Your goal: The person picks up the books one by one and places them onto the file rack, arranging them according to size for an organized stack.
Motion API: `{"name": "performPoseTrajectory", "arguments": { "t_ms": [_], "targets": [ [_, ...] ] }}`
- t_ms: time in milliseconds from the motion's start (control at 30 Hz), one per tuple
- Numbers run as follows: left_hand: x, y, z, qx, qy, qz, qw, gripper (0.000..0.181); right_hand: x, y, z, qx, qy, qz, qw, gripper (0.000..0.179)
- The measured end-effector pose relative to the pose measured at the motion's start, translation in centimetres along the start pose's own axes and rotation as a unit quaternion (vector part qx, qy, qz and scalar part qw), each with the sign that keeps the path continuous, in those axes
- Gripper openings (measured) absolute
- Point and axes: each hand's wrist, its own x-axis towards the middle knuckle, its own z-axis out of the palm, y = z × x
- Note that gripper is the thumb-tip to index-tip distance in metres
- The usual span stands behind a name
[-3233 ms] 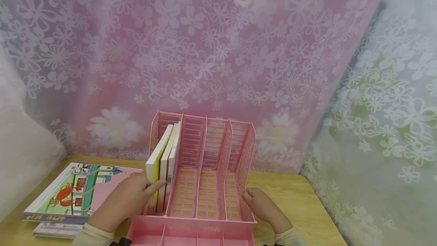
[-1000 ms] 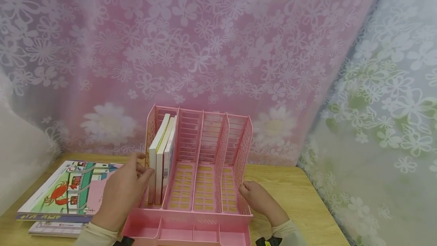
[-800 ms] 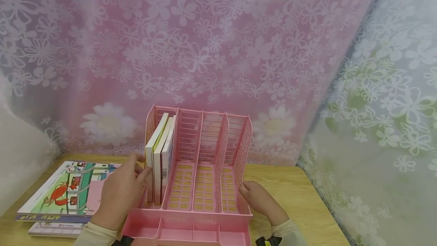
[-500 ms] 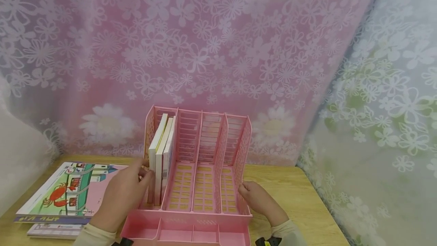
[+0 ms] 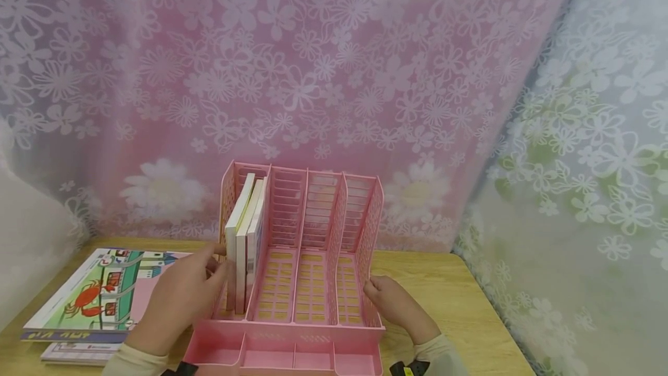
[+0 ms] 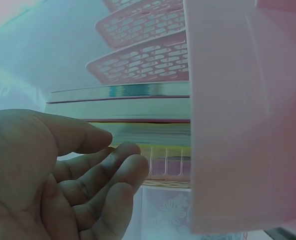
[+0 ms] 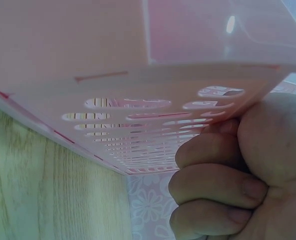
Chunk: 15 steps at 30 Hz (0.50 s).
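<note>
Several books (image 5: 242, 266) stand upright in the leftmost slot of a pink desk file rack (image 5: 318, 325). The outermost book has a white edge (image 5: 231, 268) and a yellow cover line. My left hand (image 5: 180, 295) is at that book's left side, its fingers loosely bent. In the left wrist view, the thumb (image 6: 88, 137) is by the book edges and is not wrapped round a book; whether the fingertips touch is unclear. My right hand (image 5: 399, 306) grips the rack's right side wall (image 5: 373, 248) between thumb and curled fingers (image 7: 215, 187).
Picture books, the top one with a red crab (image 5: 86, 297), lie stacked at the left of the wooden table (image 5: 443, 300). Shallow pink compartments (image 5: 268, 355) form the rack's front. A pink flowered curtain (image 5: 334, 103) hangs behind, and a pale one (image 5: 590, 219) at the right.
The outermost book, tilted left earlier, now stands straighter by the others. My left thumb has moved off the book edges to their left. My right hand stays on the rack.
</note>
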Motion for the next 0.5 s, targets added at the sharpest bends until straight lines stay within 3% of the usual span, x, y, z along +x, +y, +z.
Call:
{"name": "performPoseTrajectory", "arguments": {
  "t_ms": [267,500],
  "targets": [
    [0.1,-0.8,-0.5,0.009,-0.025,-0.009,0.9996,0.041,0.0,0.1,-0.1,0.008,-0.003,0.001,1.0,0.043],
    [0.4,-2.1,-0.5,0.053,-0.082,-0.038,0.9945,0.051,0.0,0.2,0.0,0.007,-0.005,0.0,1.0,0.043]
  ]
}}
